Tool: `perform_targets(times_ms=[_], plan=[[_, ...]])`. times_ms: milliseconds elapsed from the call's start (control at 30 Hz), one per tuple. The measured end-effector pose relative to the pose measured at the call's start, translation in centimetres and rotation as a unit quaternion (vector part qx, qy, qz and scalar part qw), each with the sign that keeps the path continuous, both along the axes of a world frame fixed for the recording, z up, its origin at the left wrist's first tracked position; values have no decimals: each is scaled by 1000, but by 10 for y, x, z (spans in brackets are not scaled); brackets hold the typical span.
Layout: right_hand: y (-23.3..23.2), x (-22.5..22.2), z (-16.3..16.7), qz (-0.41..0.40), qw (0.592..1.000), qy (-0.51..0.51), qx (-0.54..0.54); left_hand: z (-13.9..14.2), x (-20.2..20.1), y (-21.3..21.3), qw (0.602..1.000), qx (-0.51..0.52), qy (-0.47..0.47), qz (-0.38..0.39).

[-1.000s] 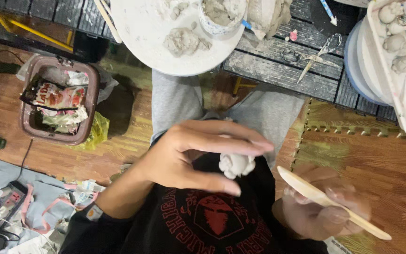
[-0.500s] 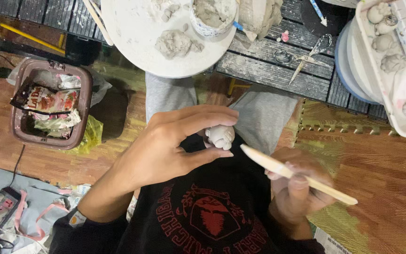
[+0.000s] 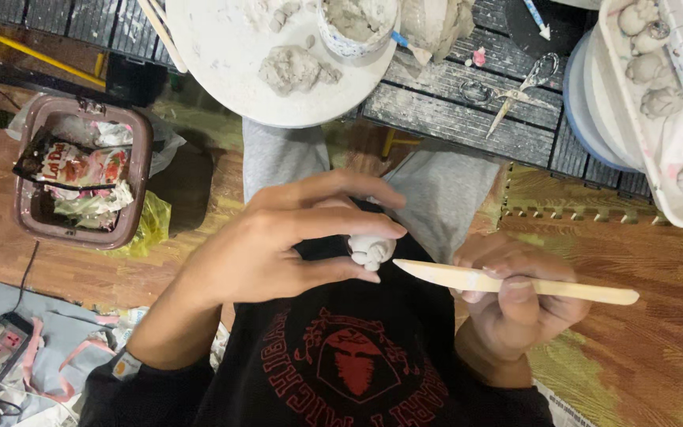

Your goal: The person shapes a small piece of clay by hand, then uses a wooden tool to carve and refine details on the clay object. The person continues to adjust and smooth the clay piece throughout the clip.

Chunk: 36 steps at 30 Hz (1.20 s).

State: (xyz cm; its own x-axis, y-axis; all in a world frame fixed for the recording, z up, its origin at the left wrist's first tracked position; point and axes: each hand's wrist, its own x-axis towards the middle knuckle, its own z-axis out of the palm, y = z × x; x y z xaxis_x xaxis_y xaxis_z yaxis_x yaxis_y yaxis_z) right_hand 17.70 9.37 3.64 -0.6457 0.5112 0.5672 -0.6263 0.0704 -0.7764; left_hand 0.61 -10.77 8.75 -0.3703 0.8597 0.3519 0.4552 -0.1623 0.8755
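1. A small white clay piece (image 3: 371, 250) sits over the person's lap, in front of the black shirt (image 3: 357, 356), pinched between the fingertips of the left hand (image 3: 278, 245).
2. The grip of the left hand is curled round the piece: thumb beneath, fingers stretched over the top, so most of the clay is hidden and only its lumpy lower end shows.
3. The right hand (image 3: 515, 304) has its grip pressed together on a flat wooden modelling tool (image 3: 515, 282), held level, its pointed tip just beside the clay; whether it touches cannot be told.
4. By my reading, the step in hand is shaping or scoring the piece with the tool's tip.
5. The next move would call for a steady left hand and a light, short stroke, since soft clay would likely dent under a hard press.
6. Beyond the knees stands the dark slatted desk (image 3: 452, 119) with a round white board (image 3: 231, 63) bearing grey clay lumps (image 3: 294, 69), a clay-filled cup (image 3: 353, 24) and scissors (image 3: 511, 91).
7. A white tray (image 3: 673, 205) of small clay figures lies at the right, and a brown bin (image 3: 81, 182) with wrappers stands on the floor at the left.
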Motion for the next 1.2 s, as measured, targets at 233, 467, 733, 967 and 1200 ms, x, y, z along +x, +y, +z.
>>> perform_targets(times_ms=[233,467,733,967,1200], plan=[[-2,13,-12,-6,1000,-24,-20,-9,-6,-3,999,21,-23,-30],[10,13,-23,9,998,-52,-18,-15,-5,-4,999,18,-12,-30],[-3,7,-18,37,996,-26,72,-13,-2,-6,999,-4,-25,-26],[-9,4,-7,48,993,-47,98,-13,0,-4,999,-28,-43,-17],[-9,6,-7,11,995,-27,95,-12,2,-6,1000,-10,-16,-6]])
